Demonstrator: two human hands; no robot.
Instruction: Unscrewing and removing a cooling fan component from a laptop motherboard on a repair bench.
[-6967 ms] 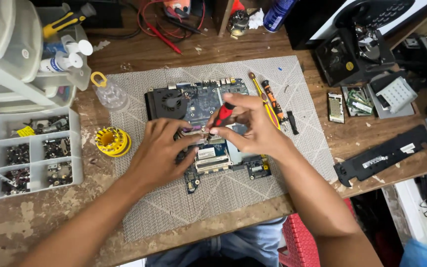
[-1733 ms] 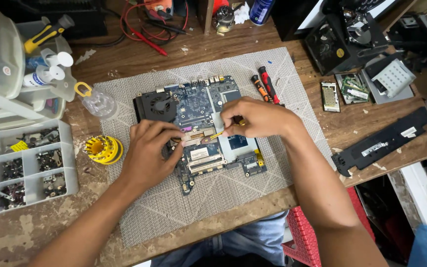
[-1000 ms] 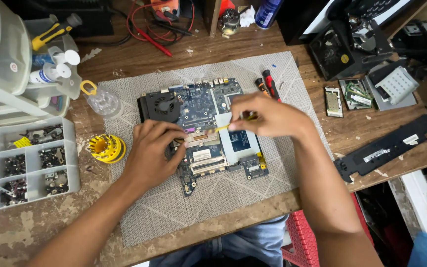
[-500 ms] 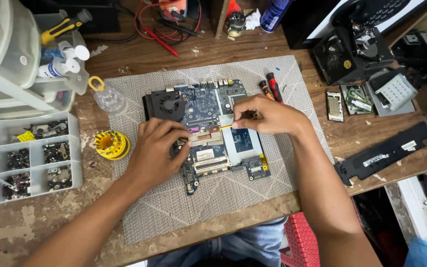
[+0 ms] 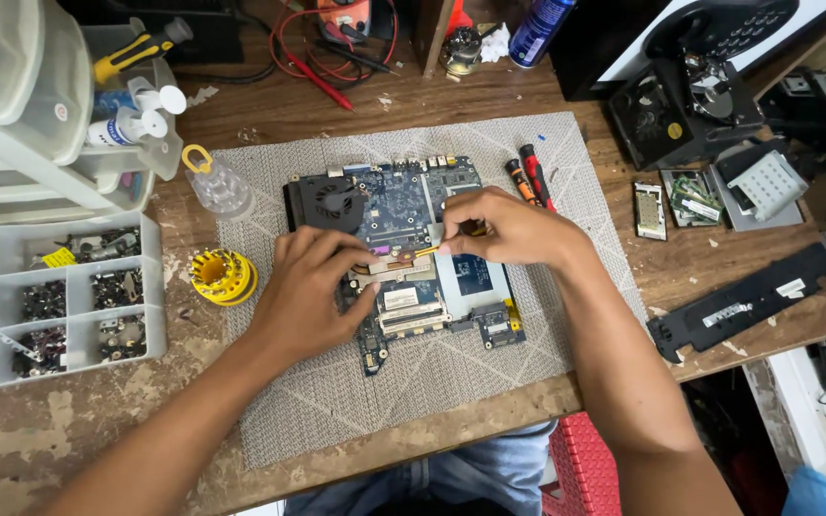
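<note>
Head view: laptop motherboard (image 5: 403,253) flat on grey mat (image 5: 489,382), mid worktop (image 5: 69,440). Left hand (image 5: 313,291) presses down on board's left-centre, fingers spread, grip holding nothing. Right hand (image 5: 509,229) pinches a thin yellow-handled tool (image 5: 437,247), tip at the board's centre. Fan (image 5: 332,203) at the board's upper left. Yellow spool (image 5: 222,275) just left of mat.

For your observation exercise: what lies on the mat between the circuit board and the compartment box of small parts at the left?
In the head view, a yellow round holder lies between circuit board and compartment box.
</note>
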